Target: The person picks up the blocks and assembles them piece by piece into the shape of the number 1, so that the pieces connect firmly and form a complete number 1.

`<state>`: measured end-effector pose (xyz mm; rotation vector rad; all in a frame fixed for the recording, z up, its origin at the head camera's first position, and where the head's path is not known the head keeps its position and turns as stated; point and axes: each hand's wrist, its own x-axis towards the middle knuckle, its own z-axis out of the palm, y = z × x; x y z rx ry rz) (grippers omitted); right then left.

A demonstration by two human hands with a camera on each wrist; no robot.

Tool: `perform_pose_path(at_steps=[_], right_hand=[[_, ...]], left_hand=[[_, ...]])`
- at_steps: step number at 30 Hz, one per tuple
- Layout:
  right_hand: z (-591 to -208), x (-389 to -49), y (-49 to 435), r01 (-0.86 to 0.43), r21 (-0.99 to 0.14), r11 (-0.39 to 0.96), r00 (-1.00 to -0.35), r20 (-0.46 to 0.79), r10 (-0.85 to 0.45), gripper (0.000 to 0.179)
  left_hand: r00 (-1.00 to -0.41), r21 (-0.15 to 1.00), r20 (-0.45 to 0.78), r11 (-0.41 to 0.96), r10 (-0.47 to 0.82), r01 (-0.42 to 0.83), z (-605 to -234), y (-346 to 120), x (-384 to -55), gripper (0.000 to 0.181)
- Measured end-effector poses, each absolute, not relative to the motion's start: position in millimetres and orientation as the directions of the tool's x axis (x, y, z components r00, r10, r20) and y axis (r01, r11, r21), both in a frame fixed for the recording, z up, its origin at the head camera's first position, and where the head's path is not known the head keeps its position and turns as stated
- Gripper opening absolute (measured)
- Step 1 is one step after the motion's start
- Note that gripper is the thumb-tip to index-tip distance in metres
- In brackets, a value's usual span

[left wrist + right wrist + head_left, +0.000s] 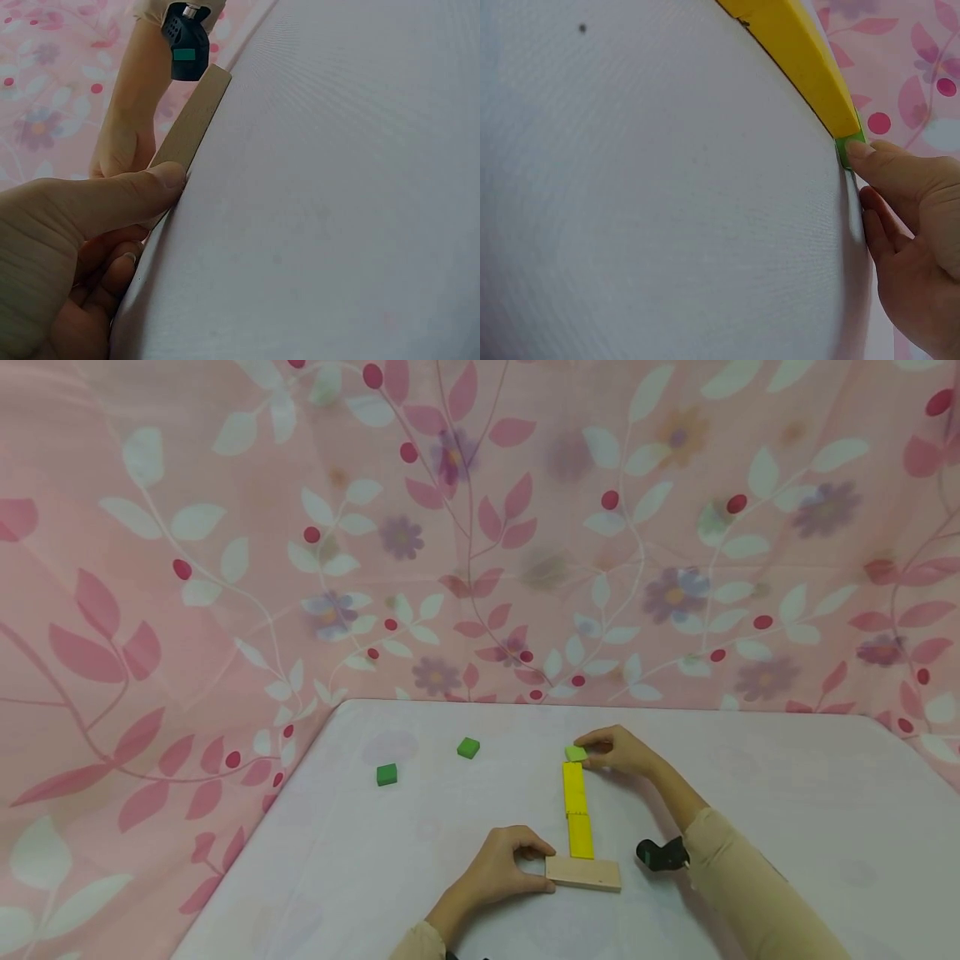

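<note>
My left hand [504,866] pinches the left end of a plain wooden block [583,873], which lies crosswise on the table. In the left wrist view the thumb presses along one long side of that wooden block [193,124]. Two yellow blocks [575,789] run end to end away from its far side in a line. At their far end, my right hand [621,752] pinches a small light green block [575,753] between thumb and fingers. The right wrist view shows this green block [845,151] right at the end of a yellow block [802,56].
Two darker green blocks, one nearer the left [387,774] and one farther back [468,748], lie on the white-covered table [300,860]. A black wrist camera [663,855] sticks out from the right sleeve. Behind the table hangs a pink floral cloth [480,568].
</note>
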<state>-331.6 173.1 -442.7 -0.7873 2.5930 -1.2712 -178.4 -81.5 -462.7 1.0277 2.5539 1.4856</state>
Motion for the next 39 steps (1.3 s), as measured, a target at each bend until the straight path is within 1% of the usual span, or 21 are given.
perform_pose_path(at_steps=[11,17,33,39], right_hand=[[-448.8,-331.7,173.9,-0.417,-0.766,0.489,-0.838,0.116,-0.533,0.035],[-451.1,-331.9,173.9,-0.431,-0.772,0.467,-0.829,0.136,-0.542,0.041],[-449.7,-325.0,172.4,-0.415,-0.772,0.482,-0.855,0.149,-0.497,0.041],[-452.0,-326.6,173.1,-0.418,-0.779,0.467,-0.857,0.167,-0.488,0.04]], left_hand=[[-0.782,0.778,0.307,0.33,0.543,0.535,-463.8,-82.0,-178.4,0.032],[-0.775,0.773,0.314,0.326,0.548,0.544,-464.8,-82.3,-178.7,0.032],[-0.773,0.772,0.314,0.326,0.552,0.546,-465.9,-82.2,-179.1,0.033],[-0.769,0.765,0.324,0.325,0.551,0.556,-465.1,-82.0,-179.4,0.033]])
